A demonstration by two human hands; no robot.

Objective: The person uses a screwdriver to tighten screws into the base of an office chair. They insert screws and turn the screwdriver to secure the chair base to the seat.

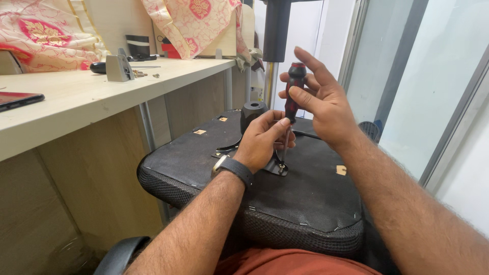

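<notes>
- your right hand (318, 99) holds the red and black handle of a screwdriver (293, 89), fingers loosely spread around it, the tool standing upright.
- your left hand (265, 137), a dark watch (234, 168) on its wrist, pinches the shaft just below the right hand.
- the tip meets a screw (280, 165) in a black metal plate (275, 167), right under your hands.
- the plate lies on the upturned chair seat (300, 203) on your lap.
- the counter (102, 97) stands left of your hands, carrying a phone (18, 99).
</notes>
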